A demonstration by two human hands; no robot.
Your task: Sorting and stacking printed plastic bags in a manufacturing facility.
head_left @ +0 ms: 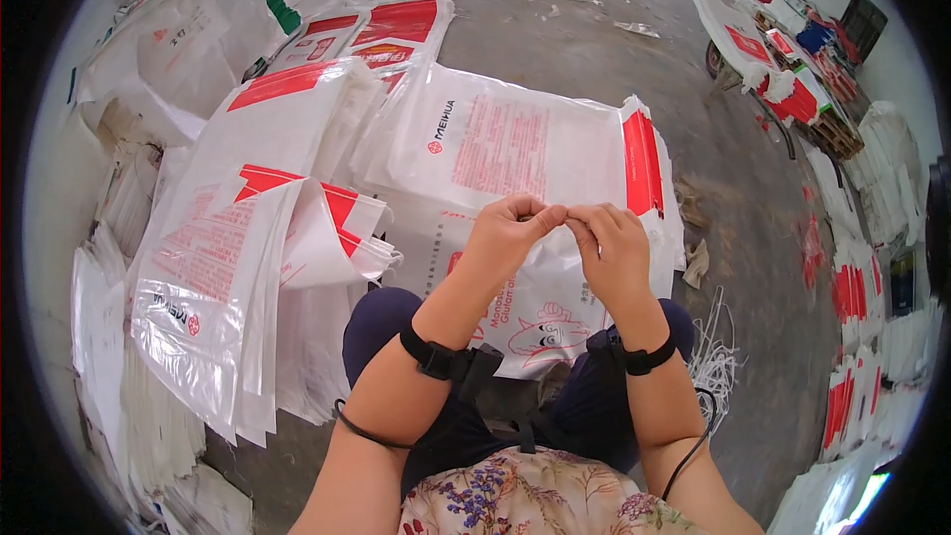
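Observation:
A stack of white woven plastic sacks [584,144] with red and black print lies in front of me. One sack [555,287] at its near side hangs down toward my knees, showing a cartoon figure. Over that near side, my left hand [517,226] and my right hand [609,246] meet with their fingertips together. Both are closed in a pinch. Whatever lies between the fingers is too small or hidden to make out. Each wrist wears a black strap, the left one with a small dark box.
Folded white sacks with red bands [218,248] are piled at my left. A tangle of white threads [715,357] lies on the grey floor [584,50] by my right knee. A cart [738,50] loaded with sacks stands at the far right, and more sack piles [852,297] line the right wall.

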